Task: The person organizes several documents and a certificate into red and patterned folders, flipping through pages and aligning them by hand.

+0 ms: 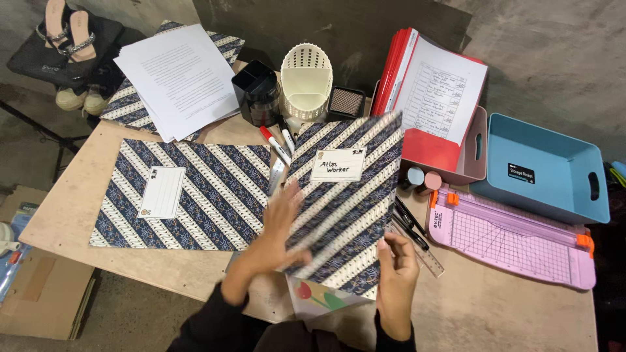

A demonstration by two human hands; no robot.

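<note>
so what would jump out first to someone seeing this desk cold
Probably the patterned folder with diagonal blue and white stripes, held up at the centre between the left hand and right hand. A matching folder lies flat to its left. On the right, a lilac paper trimmer and a blue storage bin stand out against the table.

My left hand [277,225] lies flat with fingers spread, palm down; my right hand [396,264] pinches with thumb and fingers, wrist bent upward.
</note>
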